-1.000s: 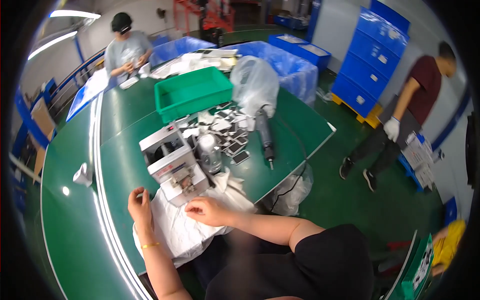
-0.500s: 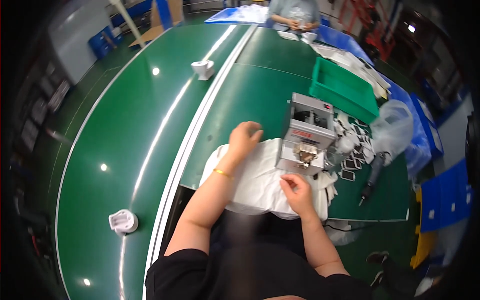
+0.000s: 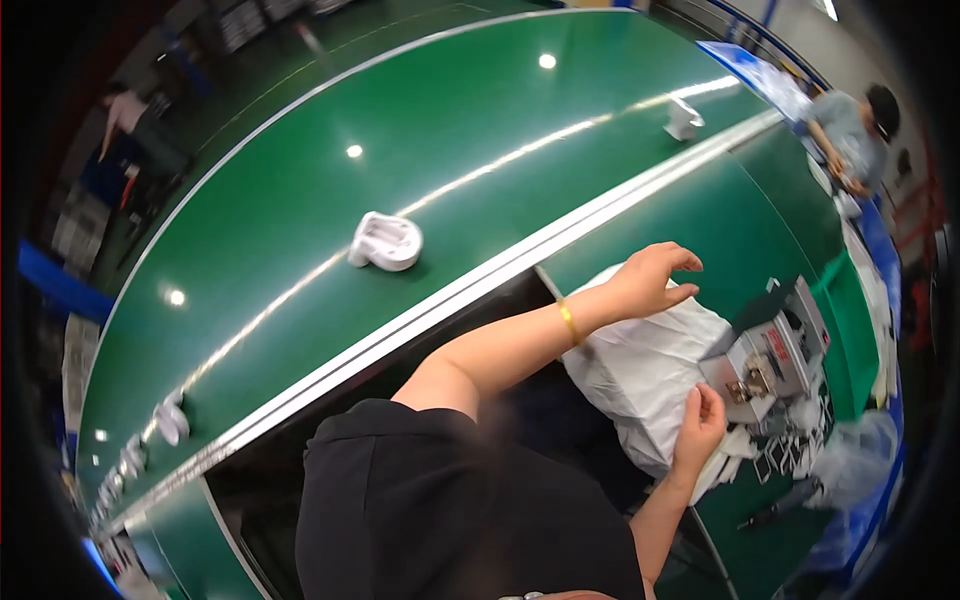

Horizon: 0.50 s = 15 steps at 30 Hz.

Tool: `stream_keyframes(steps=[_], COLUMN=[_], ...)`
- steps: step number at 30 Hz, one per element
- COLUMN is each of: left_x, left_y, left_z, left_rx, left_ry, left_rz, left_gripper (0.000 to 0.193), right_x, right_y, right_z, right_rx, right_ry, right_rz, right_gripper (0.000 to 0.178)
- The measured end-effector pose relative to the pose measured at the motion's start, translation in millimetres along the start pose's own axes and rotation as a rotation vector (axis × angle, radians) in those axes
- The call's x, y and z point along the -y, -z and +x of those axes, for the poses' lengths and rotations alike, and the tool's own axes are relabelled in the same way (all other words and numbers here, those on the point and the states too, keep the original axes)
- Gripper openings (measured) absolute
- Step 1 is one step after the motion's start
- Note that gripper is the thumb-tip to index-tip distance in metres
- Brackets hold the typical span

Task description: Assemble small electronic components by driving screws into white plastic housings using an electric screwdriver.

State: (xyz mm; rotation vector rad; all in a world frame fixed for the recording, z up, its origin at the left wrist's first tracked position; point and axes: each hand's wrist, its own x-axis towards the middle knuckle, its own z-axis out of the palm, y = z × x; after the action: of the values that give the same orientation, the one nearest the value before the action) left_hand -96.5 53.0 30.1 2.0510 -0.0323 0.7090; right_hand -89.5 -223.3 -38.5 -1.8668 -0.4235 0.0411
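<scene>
My left hand point(image 3: 655, 281) hovers over a white cloth point(image 3: 640, 370), its fingers stretched out and its thumb apart, with nothing in it. A yellow band is on that wrist. My right hand point(image 3: 699, 430) is beside the front of a small grey metal machine point(image 3: 790, 350). Its fingers are loosely bent and apart, and no object shows between them. On the green belt point(image 3: 480, 130), away from both hands, sits a white rounded plastic housing point(image 3: 390, 242) with a hollow in its top.
More white housings stand on the belt, one far right point(image 3: 684, 120) and several at the lower left. A green bin point(image 3: 850, 330), small white parts, a clear plastic bag point(image 3: 850, 455) and a dark power screwdriver point(image 3: 780, 503) lie around the machine. A co-worker point(image 3: 850, 140) sits at the far right.
My view has swung left, so the machine and cloth now appear farther right. The white housings have shifted up and right in view. Both hands remain near the cloth and machine.
</scene>
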Motion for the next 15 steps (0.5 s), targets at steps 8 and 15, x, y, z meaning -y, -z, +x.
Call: stream_keyframes(steps=[8,15], left_x=[-24.1,-3.7], left_y=[243.3,300.4], left_z=[-116.2,-201.1], left_rx=[-0.317,-0.026], left_ry=[0.109,0.699], left_rz=[0.768,0.312], left_gripper=[0.064,0.118], right_x=[-4.3,-8.7], right_y=[17.1,11.4], right_z=[-6.9,-0.2], right_rx=[-0.011,0.006], right_ry=[-0.001,0.079], right_rz=[-0.127,-0.133], right_gripper=[0.023,0.024])
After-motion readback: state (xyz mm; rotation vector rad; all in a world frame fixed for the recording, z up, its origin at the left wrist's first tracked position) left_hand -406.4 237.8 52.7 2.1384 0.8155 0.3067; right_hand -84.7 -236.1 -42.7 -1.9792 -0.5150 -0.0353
